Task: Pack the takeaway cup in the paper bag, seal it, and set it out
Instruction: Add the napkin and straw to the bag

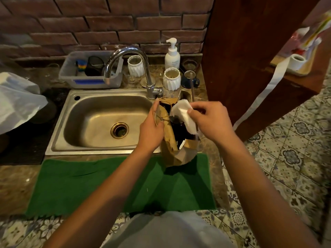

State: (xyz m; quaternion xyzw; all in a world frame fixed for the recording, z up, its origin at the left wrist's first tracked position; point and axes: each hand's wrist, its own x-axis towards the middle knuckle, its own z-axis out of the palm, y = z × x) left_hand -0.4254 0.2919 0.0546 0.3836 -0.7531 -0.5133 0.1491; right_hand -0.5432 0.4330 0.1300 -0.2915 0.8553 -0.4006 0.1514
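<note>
A brown paper bag [168, 151] stands upright on the bench [16, 183], its base at the far right corner of a green mat [89, 185] and just beside the right rim of the steel sink [100, 120]. The bag's mouth is open, and inside it shows the dark top of the takeaway cup [179, 128], sitting low between the paper walls. The left hand [152, 127] grips the bag's left wall near the rim, fingers [155, 111] closed around the paper and its twine handle, holding the mouth apart. The right hand [209, 120] hovers over the opening, thumb and fingers pinched shut on a folded white napkin [184, 115] that hangs down across the cup's top. A clear straw [192, 86] stands up behind the bag, its lower end hidden by the hand. Behind the sink, a curved tap [138, 68] rises from the bench, with two white ribbed cups [171, 79], a white pump bottle [172, 56] and a grey plastic tub [93, 72] near the brick wall. At the right, a white strip of paper [265, 90] trails down from a roll on a wooden shelf [295, 76]
</note>
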